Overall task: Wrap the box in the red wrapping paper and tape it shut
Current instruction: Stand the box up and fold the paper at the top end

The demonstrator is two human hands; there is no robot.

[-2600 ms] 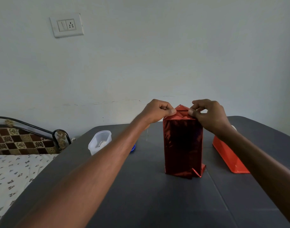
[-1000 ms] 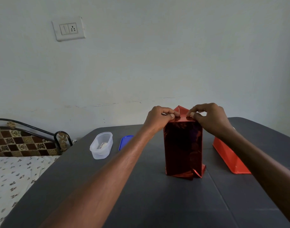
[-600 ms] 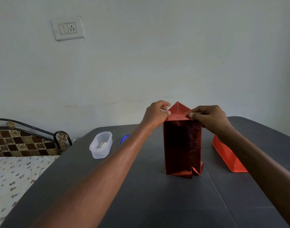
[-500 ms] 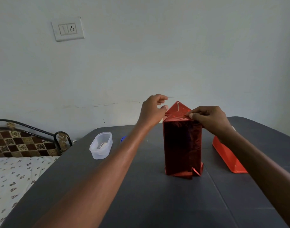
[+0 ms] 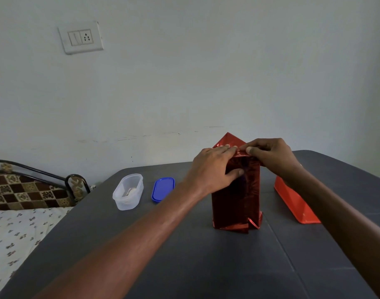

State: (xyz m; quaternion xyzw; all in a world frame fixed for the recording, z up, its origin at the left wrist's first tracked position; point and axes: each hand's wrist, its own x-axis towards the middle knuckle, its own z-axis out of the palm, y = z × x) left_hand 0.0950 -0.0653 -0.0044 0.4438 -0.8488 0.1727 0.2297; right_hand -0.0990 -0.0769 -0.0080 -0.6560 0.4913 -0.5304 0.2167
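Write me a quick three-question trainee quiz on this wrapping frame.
1. True or false: the box stands upright on the table.
2. Which hand lies flat over the box's top edge, fingers straight? A) left hand B) right hand
3. Fill in: the lid beside the tub is ____ in colour.

Key: 1 true; 2 A, while the right hand pinches the paper at the top fold; 3 blue.
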